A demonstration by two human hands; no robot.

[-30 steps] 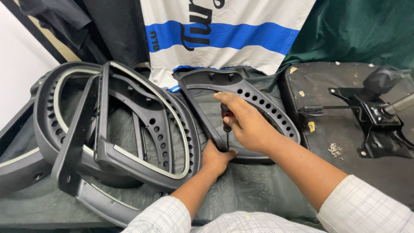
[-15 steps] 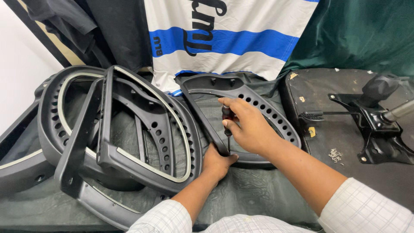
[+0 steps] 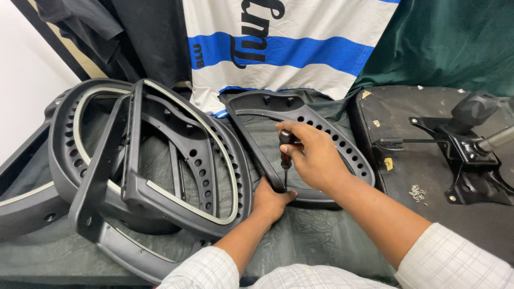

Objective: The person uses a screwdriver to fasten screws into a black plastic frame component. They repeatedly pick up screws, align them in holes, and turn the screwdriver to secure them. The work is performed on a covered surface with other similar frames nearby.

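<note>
Two hands on perforated frame (image 3: 300, 150) at desk centre. Right hand (image 3: 316, 158) clenched around upright screwdriver (image 3: 285, 156), tip at frame's near rim, probably on screw. Left hand (image 3: 270, 200) presses frame edge, holding nothing.

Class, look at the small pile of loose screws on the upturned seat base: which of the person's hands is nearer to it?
Right. The right hand, gripping a screwdriver, is left of the screws across the seat edge. The left hand lies farther left, pressing the perforated frame.
</note>
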